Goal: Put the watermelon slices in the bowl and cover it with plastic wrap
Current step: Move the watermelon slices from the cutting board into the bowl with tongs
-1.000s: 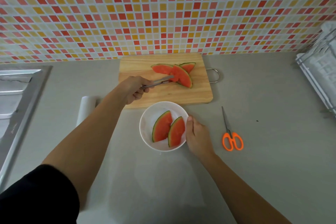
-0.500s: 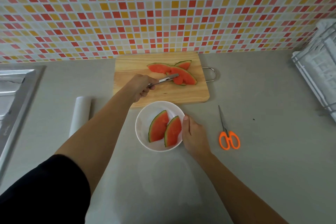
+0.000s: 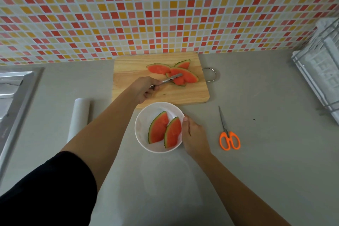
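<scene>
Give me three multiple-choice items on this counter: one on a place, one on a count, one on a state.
1. Where do the scissors lie? A on the cutting board; B right of the bowl; C in the sink.
2. How many watermelon slices lie in the bowl? A one; B two; C four.
3. What does the left hand grip? A tongs; B the wrap roll; C nothing.
Answers: B, they lie past the right hand; B, two wedges lean together; A, its fingers curl round the handles.

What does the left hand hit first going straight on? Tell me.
Probably the watermelon slices on the cutting board, which the tongs in the left hand touch; depth unclear.
</scene>
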`<state>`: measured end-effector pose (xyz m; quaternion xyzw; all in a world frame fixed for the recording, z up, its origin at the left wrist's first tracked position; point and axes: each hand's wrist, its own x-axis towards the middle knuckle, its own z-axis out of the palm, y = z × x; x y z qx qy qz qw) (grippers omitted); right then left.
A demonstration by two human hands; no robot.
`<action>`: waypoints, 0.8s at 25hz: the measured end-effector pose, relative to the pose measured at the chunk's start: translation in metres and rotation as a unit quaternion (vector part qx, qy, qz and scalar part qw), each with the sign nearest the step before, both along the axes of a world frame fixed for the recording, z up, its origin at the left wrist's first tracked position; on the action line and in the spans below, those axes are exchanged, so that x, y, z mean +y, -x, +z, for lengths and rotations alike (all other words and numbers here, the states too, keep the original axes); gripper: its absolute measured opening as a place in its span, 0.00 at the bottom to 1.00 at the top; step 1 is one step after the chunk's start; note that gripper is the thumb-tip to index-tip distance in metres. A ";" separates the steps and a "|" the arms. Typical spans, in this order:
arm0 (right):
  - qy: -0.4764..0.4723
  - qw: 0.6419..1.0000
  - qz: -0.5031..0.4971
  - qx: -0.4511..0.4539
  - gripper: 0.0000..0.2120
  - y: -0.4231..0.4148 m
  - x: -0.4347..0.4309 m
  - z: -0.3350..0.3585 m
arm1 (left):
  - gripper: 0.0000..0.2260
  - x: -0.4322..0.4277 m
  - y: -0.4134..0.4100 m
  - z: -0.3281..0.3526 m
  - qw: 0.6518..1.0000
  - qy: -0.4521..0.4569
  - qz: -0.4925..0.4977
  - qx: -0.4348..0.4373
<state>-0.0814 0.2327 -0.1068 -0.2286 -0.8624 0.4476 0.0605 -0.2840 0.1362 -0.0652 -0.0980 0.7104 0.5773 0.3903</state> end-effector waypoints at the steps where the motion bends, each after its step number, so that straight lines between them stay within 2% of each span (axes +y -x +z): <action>1: 0.002 1.000 -0.002 -0.002 0.18 0.000 0.000 -0.001 | 0.04 -0.007 -0.001 0.003 1.000 -0.016 0.002 -0.005; 3: 0.008 1.000 -0.008 -0.005 0.17 -0.001 0.000 -0.001 | 0.09 -0.032 -0.002 0.013 0.999 -0.037 -0.006 0.013; 5: 0.013 1.000 -0.011 -0.010 0.17 -0.001 0.000 -0.001 | 0.08 -0.069 -0.007 0.025 0.996 -0.037 -0.050 0.059; 8: -0.003 1.000 -0.014 -0.008 0.18 0.001 0.000 -0.002 | 0.08 -0.127 -0.026 0.035 0.987 0.015 -0.135 0.089; 11: -0.023 1.000 -0.008 -0.009 0.18 0.002 0.001 -0.002 | 0.06 -0.147 -0.042 0.045 0.965 0.087 -0.225 0.104; 17: -0.006 1.000 -0.005 -0.009 0.18 0.001 0.001 -0.003 | 0.04 -0.094 -0.017 0.077 0.847 0.256 -0.431 0.175; 20: -0.001 1.000 -0.015 -0.010 0.19 0.002 0.001 -0.003 | 0.11 -0.063 -0.011 0.084 0.789 0.308 -0.502 0.174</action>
